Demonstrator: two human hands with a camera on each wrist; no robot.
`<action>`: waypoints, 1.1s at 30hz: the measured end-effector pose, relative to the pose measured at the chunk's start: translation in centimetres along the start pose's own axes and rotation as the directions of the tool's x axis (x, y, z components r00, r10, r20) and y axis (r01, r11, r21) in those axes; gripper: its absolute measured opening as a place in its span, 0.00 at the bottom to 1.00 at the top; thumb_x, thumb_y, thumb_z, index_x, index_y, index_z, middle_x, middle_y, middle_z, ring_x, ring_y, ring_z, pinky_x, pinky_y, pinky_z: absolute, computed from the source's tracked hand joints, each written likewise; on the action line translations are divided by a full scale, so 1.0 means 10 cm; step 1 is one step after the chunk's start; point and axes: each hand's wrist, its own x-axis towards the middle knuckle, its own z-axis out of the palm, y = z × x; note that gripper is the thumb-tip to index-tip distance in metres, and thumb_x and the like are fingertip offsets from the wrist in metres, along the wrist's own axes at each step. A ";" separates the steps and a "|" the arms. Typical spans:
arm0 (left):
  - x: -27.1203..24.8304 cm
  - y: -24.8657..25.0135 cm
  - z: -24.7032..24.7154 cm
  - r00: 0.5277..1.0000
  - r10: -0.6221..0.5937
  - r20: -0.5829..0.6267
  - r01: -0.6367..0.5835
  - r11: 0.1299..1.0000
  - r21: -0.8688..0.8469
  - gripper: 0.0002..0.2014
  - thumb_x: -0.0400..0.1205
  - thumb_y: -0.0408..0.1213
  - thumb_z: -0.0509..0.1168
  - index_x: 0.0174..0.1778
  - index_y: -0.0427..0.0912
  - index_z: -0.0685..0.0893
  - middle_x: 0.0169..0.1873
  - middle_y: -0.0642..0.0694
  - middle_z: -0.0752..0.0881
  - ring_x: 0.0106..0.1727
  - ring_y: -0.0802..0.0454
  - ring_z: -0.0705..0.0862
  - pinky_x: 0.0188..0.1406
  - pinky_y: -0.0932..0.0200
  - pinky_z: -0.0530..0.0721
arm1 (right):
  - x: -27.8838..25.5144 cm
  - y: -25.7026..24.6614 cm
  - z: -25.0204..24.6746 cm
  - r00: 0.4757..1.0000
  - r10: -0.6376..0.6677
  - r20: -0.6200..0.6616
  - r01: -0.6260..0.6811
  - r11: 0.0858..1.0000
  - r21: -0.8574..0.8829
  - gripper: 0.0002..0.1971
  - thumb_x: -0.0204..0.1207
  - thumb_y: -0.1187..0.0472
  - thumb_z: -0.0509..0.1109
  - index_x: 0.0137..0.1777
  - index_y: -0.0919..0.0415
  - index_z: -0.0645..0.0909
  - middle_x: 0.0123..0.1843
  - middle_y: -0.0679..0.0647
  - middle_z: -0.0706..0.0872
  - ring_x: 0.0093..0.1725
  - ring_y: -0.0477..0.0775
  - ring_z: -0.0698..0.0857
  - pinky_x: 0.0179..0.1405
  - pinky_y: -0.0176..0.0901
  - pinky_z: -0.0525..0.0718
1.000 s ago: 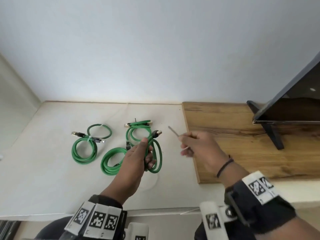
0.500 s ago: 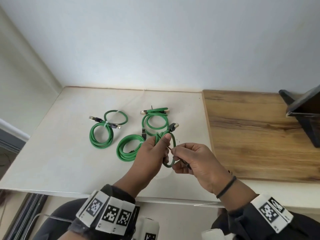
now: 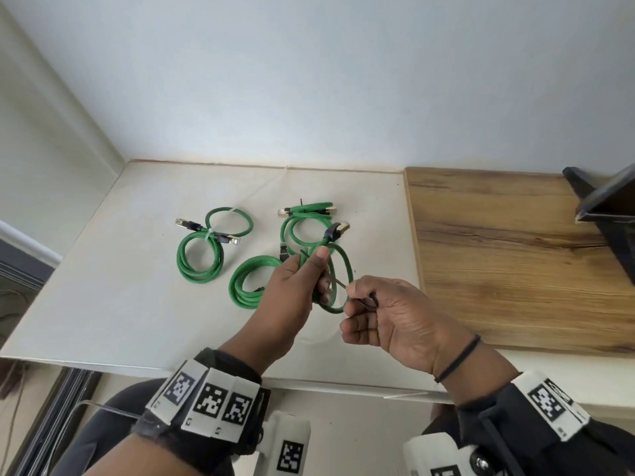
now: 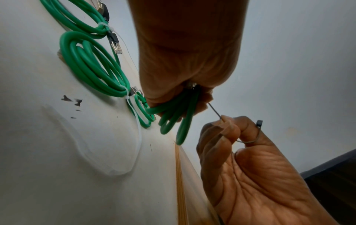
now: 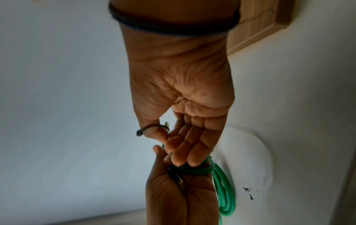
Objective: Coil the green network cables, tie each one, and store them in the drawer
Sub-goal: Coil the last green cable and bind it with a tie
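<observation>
My left hand [image 3: 318, 276] grips a coiled green cable [image 3: 347, 269] just above the white table, one plug [image 3: 338, 230] sticking up past the thumb. My right hand [image 3: 354, 297] pinches a thin dark zip tie [image 3: 341, 282] right beside it. In the left wrist view the zip tie [image 4: 215, 111] runs from my right fingertips [image 4: 229, 126] up to my left fingers at the held cable [image 4: 185, 121], its head [image 4: 259, 122] curling behind the thumb. Three more green coils lie on the table: a left coil [image 3: 199, 259] with a white tie, a middle coil [image 3: 247, 286], a back coil [image 3: 302, 228].
A wooden board [image 3: 515, 252] covers the right side of the white tabletop [image 3: 103, 304]. A black stand [image 3: 604, 214] sits at the board's far right. The wall closes the back and left. No drawer is in view.
My right hand, held apart to the right with the tie a second ago, has come in to the coil in my left hand. The left hand keeps its grip.
</observation>
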 end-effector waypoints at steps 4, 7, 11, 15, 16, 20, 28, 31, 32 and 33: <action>-0.03 0.00 0.00 0.995 0.053 0.085 -0.060 0.995 0.081 0.18 0.85 0.44 0.59 0.29 0.43 0.73 0.24 0.45 0.76 0.25 0.54 0.74 0.27 0.68 0.73 | -0.04 -0.05 -0.02 0.997 0.007 0.075 -0.009 1.000 0.026 0.05 0.69 0.64 0.71 0.45 0.62 0.83 0.34 0.60 0.86 0.27 0.55 0.84 0.35 0.47 0.89; -0.06 -0.01 0.00 0.991 0.094 0.097 -0.108 0.984 0.142 0.17 0.85 0.43 0.59 0.31 0.40 0.74 0.22 0.49 0.75 0.24 0.57 0.73 0.27 0.69 0.73 | -0.01 -0.06 -0.02 0.998 0.015 0.054 -0.018 0.999 0.049 0.13 0.65 0.63 0.74 0.50 0.66 0.85 0.32 0.60 0.85 0.24 0.52 0.83 0.32 0.46 0.88; -0.06 -0.02 -0.02 0.987 0.116 0.109 -0.136 0.972 0.192 0.20 0.80 0.51 0.62 0.38 0.34 0.77 0.26 0.46 0.78 0.28 0.54 0.76 0.33 0.58 0.77 | 0.01 -0.06 -0.05 0.998 0.039 0.039 -0.041 0.998 0.054 0.16 0.64 0.65 0.76 0.51 0.71 0.85 0.33 0.60 0.86 0.26 0.52 0.84 0.35 0.48 0.89; -0.06 -0.01 -0.03 0.990 0.109 0.092 -0.125 0.974 0.190 0.19 0.78 0.53 0.62 0.38 0.38 0.78 0.24 0.49 0.78 0.28 0.53 0.76 0.33 0.54 0.76 | -0.01 -0.08 -0.05 0.996 0.063 0.057 -0.066 0.996 0.057 0.12 0.62 0.66 0.76 0.45 0.71 0.84 0.31 0.59 0.84 0.27 0.51 0.83 0.38 0.50 0.90; -0.06 -0.01 -0.03 0.991 0.100 0.088 -0.115 0.976 0.186 0.18 0.79 0.53 0.63 0.38 0.38 0.78 0.23 0.50 0.78 0.27 0.53 0.76 0.33 0.55 0.76 | -0.02 -0.08 -0.03 0.996 0.068 0.063 -0.072 0.996 0.057 0.12 0.61 0.66 0.76 0.44 0.71 0.84 0.30 0.59 0.84 0.26 0.51 0.83 0.38 0.50 0.90; -0.07 0.00 -0.02 0.992 0.096 0.086 -0.109 0.980 0.169 0.16 0.83 0.47 0.63 0.34 0.41 0.76 0.20 0.53 0.77 0.26 0.55 0.75 0.30 0.59 0.75 | -0.01 -0.04 0.00 0.996 0.076 0.057 -0.078 0.996 0.038 0.15 0.62 0.64 0.76 0.48 0.71 0.84 0.32 0.58 0.83 0.29 0.54 0.84 0.43 0.54 0.90; -0.08 0.03 0.01 0.987 0.124 0.107 -0.140 0.977 0.162 0.15 0.85 0.43 0.58 0.33 0.41 0.74 0.17 0.56 0.76 0.22 0.62 0.73 0.26 0.71 0.73 | -0.04 -0.06 -0.01 0.992 0.071 0.102 -0.068 0.997 -0.032 0.06 0.64 0.61 0.75 0.38 0.64 0.90 0.36 0.60 0.87 0.31 0.55 0.85 0.45 0.53 0.89; -0.08 0.02 0.01 0.987 0.123 0.100 -0.136 0.981 0.136 0.16 0.82 0.49 0.59 0.37 0.39 0.77 0.19 0.54 0.75 0.23 0.59 0.73 0.26 0.69 0.73 | -0.04 -0.06 -0.01 0.994 0.071 0.080 -0.069 0.997 -0.029 0.07 0.63 0.63 0.76 0.40 0.66 0.88 0.35 0.60 0.86 0.29 0.53 0.84 0.42 0.51 0.89; -0.08 0.02 0.00 0.988 0.119 0.095 -0.130 0.984 0.122 0.17 0.80 0.51 0.59 0.37 0.39 0.77 0.19 0.55 0.75 0.23 0.58 0.73 0.26 0.68 0.73 | -0.03 -0.06 -0.01 0.995 0.074 0.067 -0.072 0.997 -0.028 0.08 0.62 0.63 0.76 0.40 0.66 0.87 0.35 0.60 0.86 0.29 0.53 0.83 0.40 0.51 0.89; -0.08 0.03 -0.01 0.989 0.117 0.090 -0.127 0.986 0.112 0.18 0.78 0.53 0.59 0.38 0.39 0.77 0.19 0.55 0.74 0.24 0.56 0.73 0.27 0.68 0.73 | -0.03 -0.05 -0.01 0.996 0.075 0.054 -0.074 0.997 -0.025 0.09 0.62 0.63 0.76 0.40 0.67 0.86 0.34 0.60 0.86 0.28 0.52 0.83 0.39 0.50 0.90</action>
